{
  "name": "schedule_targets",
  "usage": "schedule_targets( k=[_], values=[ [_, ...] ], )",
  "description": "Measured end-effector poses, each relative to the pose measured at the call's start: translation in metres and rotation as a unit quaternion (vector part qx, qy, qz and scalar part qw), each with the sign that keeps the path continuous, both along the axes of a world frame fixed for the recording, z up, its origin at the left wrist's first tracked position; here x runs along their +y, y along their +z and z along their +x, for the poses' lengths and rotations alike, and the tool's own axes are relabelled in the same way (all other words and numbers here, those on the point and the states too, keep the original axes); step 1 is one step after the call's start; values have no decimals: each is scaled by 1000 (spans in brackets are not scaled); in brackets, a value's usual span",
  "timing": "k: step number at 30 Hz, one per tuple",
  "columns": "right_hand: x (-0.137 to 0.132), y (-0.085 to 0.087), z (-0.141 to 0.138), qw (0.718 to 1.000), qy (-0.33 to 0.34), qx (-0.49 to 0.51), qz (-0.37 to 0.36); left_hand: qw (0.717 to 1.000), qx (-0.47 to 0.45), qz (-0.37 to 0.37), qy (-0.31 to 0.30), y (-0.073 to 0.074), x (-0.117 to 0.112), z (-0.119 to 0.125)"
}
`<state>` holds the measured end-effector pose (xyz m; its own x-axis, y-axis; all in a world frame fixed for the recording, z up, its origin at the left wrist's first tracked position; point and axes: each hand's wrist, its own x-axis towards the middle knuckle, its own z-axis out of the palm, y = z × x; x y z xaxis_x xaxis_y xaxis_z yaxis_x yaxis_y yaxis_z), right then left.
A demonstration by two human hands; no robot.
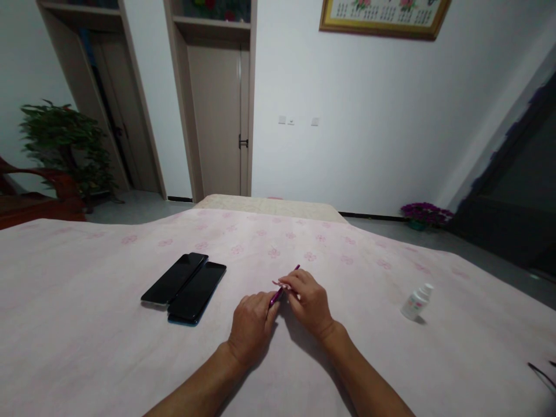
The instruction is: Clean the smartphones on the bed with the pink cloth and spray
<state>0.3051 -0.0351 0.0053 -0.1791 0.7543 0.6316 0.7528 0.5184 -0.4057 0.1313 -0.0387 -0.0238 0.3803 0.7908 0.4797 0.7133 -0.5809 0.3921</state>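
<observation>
Slim purple stick point(276, 297) mid-tabletop, held between your hands. Long axis diagonal: one end to near-left corner, other to far-right. Your left hand point(252, 323) pinches near end; your right hand point(309, 300), fingers narrowed, grips farther up. Stick glossy, straight. Tabletop point(365, 347) under pink floral cloth. Flat glossy black phones point(198, 291) toward left edge, white bottle point(416, 303) toward right edge, both well apart from hands.
</observation>
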Motion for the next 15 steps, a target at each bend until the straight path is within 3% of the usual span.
schedule_targets(
  k=[3,6,10,12,15],
  values=[
    [-2,-1,-6,999,30,-15,8,999,-43,-15,-2,1,2,0],
    [7,-7,2,998,-58,20,-8,991,-123,-48,-10,3,1,1],
    [24,-20,27,972,-214,72,-62,968,-214,-134,5,4,2,4],
    [28,-25,36,963,-247,64,-85,960,-222,-168,8,3,2,5],
    [28,-30,38,963,-240,38,-115,958,-215,-191,-14,-2,4,7]
  ],
)
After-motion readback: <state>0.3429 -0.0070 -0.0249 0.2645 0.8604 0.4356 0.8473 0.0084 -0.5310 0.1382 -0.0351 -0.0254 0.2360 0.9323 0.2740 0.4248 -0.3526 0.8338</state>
